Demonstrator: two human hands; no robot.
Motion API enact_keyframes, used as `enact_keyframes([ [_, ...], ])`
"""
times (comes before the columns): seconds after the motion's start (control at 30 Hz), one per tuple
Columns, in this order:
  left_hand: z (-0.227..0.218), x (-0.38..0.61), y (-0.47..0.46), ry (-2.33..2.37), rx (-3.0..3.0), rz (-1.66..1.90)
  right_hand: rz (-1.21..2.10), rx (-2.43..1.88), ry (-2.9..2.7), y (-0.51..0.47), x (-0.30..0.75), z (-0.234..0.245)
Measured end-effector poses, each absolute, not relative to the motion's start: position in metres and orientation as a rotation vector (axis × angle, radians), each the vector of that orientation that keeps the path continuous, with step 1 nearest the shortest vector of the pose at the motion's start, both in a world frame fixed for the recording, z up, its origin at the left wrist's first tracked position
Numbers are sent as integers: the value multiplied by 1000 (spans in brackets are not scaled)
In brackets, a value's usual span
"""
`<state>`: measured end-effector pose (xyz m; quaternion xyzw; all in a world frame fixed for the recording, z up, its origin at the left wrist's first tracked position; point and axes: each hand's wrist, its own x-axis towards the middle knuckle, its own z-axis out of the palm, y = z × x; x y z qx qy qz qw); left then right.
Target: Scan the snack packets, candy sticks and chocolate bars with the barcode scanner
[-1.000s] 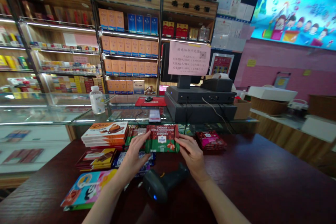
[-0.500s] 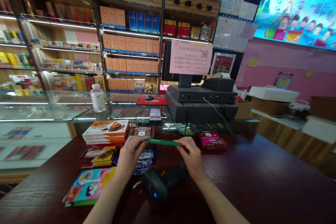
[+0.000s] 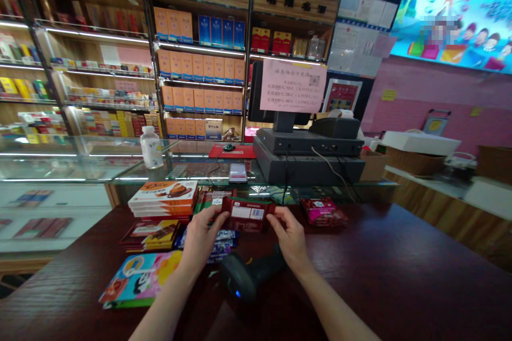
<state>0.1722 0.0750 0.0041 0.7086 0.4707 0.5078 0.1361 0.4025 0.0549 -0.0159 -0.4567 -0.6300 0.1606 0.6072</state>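
Holding the dark red wrapped bar (image 3: 245, 225) between the left hand (image 3: 200, 233) and the right hand (image 3: 290, 235), pinched by its two ends, with the barcode label (image 3: 247, 213) turned to the near side. Best to press lightly at the ends only, without covering or creasing the barcode label. Hold steady, minding the black scanner (image 3: 241, 280) on the tabletop (image 3: 384, 277), just nearer than the hands, and the blue packs (image 3: 226, 245) beside the left hand.
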Motion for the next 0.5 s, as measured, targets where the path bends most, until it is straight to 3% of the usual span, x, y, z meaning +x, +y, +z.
enact_keyframes([
  [0.5, 0, 173, 76, 1362, 2057, 1529, 475, -1050, -1455, 57, 400, -17],
])
